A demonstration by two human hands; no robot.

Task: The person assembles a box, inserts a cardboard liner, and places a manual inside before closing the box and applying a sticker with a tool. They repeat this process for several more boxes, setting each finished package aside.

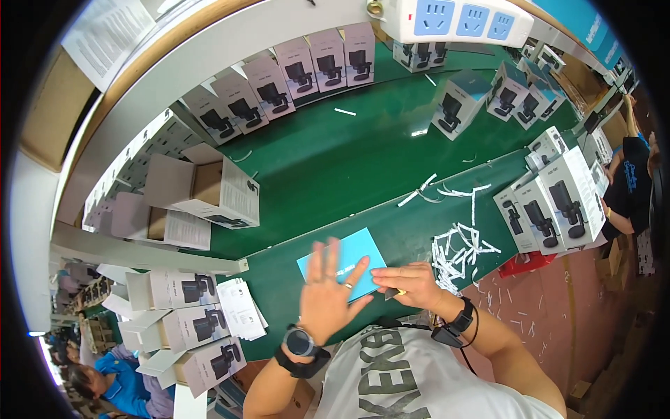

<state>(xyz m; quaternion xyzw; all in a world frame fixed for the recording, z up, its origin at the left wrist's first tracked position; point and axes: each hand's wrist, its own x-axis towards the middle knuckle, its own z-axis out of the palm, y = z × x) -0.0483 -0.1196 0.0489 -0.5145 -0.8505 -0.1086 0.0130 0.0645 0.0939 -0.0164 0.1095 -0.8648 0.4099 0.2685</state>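
A flat blue box or card [363, 244] with pale lettering lies at the near edge of the green bench in front of me. My left hand [324, 300] is over its left part, fingers spread and slightly blurred by motion; I cannot tell whether the palm presses on it. At its right edge is my right hand [412, 285], fingers closed in a pinch. A small dark flat piece [391, 294] pokes out below those fingers; its kind is not clear. Thin white paper strips [457, 251] lie heaped to the right of my right hand.
Open cartons [185, 297] and a stack of white leaflets [241, 311] stand at left. Boxes picturing a microphone [328, 61] line the back; more boxes [569, 195] stand at right. A power strip [460, 21] hangs above. People [115, 380] work on both sides.
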